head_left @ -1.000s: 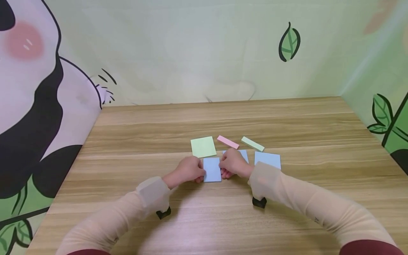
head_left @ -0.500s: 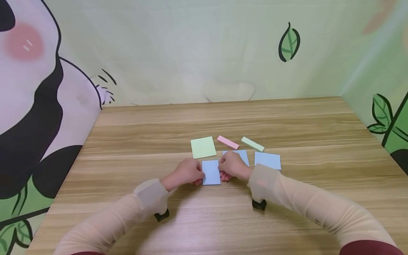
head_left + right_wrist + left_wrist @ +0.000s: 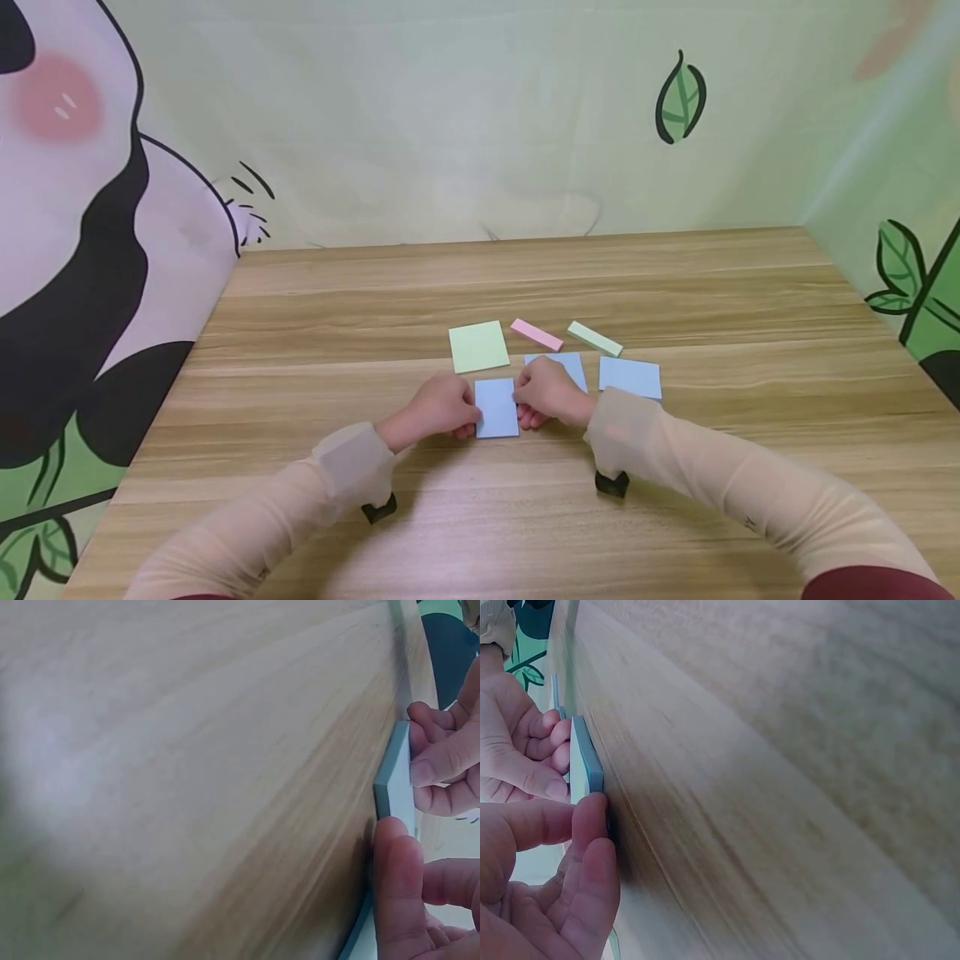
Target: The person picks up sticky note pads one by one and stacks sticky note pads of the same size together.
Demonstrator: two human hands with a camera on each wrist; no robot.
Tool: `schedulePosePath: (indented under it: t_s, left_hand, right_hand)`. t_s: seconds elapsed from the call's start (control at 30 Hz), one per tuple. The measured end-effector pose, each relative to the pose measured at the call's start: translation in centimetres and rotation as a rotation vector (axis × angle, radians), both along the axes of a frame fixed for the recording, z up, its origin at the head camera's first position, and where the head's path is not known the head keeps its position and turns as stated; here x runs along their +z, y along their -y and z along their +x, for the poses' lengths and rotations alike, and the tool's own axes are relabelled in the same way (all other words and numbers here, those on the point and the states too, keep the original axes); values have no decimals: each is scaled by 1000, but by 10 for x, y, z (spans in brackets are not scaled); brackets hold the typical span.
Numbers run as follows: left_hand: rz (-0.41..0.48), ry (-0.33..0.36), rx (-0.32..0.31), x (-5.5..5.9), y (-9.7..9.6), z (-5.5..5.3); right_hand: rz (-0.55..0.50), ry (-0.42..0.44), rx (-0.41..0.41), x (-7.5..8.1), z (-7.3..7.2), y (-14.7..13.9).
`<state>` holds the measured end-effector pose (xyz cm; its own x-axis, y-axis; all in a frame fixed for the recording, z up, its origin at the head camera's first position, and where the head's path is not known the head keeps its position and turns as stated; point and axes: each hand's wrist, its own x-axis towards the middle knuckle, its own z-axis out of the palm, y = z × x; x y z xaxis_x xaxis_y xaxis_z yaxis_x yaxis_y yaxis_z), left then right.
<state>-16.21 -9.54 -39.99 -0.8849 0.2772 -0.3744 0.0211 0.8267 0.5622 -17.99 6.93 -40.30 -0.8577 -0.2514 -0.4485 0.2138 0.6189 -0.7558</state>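
A light blue sticky note pad (image 3: 497,408) is held between both hands near the middle of the wooden table (image 3: 480,517). My left hand (image 3: 437,405) pinches its left edge, thumb on the top face. Opposite it, my right hand (image 3: 550,390) pinches the right edge in the same way. The left wrist view shows the pad's thick side (image 3: 591,761) low over the tabletop, fingertips at its corner. Just behind the right hand lies a second blue pad (image 3: 572,367), partly covered by that hand.
A third blue pad (image 3: 630,377) lies to the right, beside the right sleeve. Farther back are a square light green pad (image 3: 478,346), a narrow pink strip pad (image 3: 536,334) and a narrow pale green strip pad (image 3: 595,338). A painted wall (image 3: 420,125) borders the table.
Both hands have drawn the held blue pad slightly toward the person and a touch left, away from the green pad. The other pads have stayed put.
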Motion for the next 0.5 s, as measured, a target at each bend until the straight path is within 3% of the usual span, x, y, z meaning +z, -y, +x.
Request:
schedulePosePath:
  t_s: [0.23, 0.5]
  left_hand:
    - [-38, -16, -17, 4, 2, -1]
    - [-134, -122, -42, 13, 0, -3]
  right_hand:
    - [29, -27, 65, 6, -2, -12]
    - [49, -82, 110, 23, -9, -40]
